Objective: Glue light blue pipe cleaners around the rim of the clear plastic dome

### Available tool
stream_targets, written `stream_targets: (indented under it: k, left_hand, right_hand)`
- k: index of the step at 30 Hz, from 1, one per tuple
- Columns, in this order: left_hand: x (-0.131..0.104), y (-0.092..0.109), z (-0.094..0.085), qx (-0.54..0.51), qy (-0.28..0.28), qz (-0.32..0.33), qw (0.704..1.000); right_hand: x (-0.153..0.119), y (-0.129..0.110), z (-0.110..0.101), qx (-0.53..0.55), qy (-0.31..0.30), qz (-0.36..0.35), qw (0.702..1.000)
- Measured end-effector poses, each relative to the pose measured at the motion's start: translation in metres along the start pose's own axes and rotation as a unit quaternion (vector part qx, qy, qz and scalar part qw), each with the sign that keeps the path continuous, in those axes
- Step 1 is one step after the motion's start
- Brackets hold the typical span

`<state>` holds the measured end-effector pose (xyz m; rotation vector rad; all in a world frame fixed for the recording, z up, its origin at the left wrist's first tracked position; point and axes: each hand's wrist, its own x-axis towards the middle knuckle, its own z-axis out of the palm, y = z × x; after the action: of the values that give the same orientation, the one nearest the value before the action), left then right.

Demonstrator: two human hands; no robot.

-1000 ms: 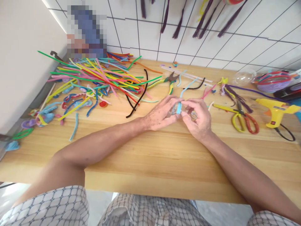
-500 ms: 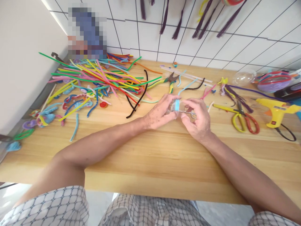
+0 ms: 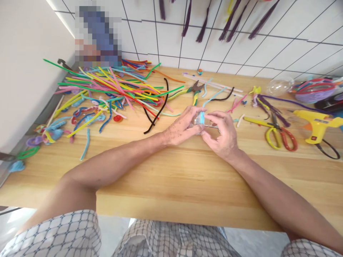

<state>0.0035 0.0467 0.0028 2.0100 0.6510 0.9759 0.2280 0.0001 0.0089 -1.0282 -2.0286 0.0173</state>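
Note:
My left hand [image 3: 180,127] holds a small clear plastic piece [image 3: 197,120] between its fingers and thumb. Light-blue pipe cleaner [image 3: 202,118] is wound round that piece, its loose end sticking up toward the back right. From the other side, my right hand [image 3: 223,134] closes its fingertips and thumb on the wound piece. A thin metal part [image 3: 214,126] with a loop shows under the right fingers; its exact kind is unclear. Just behind my hands lie green-and-yellow pliers [image 3: 195,89].
A heap of coloured pipe cleaners [image 3: 115,85] covers the back left. To the right are scissors [image 3: 276,126] with yellow and red handles and a yellow glue gun [image 3: 316,125]. A clear plastic ball [image 3: 280,86] sits behind them. Purple tassels [image 3: 205,26] hang along the tiled wall.
My right hand has shifted slightly left, its thumb and fingertips coming in against the blue-wound piece. My left hand stays almost in place. The view has tilted a little.

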Motion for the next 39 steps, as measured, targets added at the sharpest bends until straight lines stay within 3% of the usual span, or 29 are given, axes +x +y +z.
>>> stream_targets:
  k: [7,14,21,39]
  left_hand:
    - [0.0002,0.0000,-0.0024,0.009,-0.009,0.013,1.000]
    - [-0.0011,-0.0006,0.0006,0.034,0.001,0.017,0.999]
    - [-0.0020,0.0004,0.0001,0.047,0.008,0.032,0.998]
    - [-0.0031,-0.0015,0.0040,0.078,0.012,0.062,0.995]
  right_hand:
    - [0.0002,-0.0013,0.0015,0.003,0.012,-0.013,1.000]
    - [-0.0013,-0.0034,0.0009,0.008,-0.004,0.017,1.000]
    - [0.0010,-0.0051,0.0022,0.006,0.028,-0.025,0.999]
    - [-0.0037,0.0019,-0.0013,0.006,-0.006,-0.022,1.000]
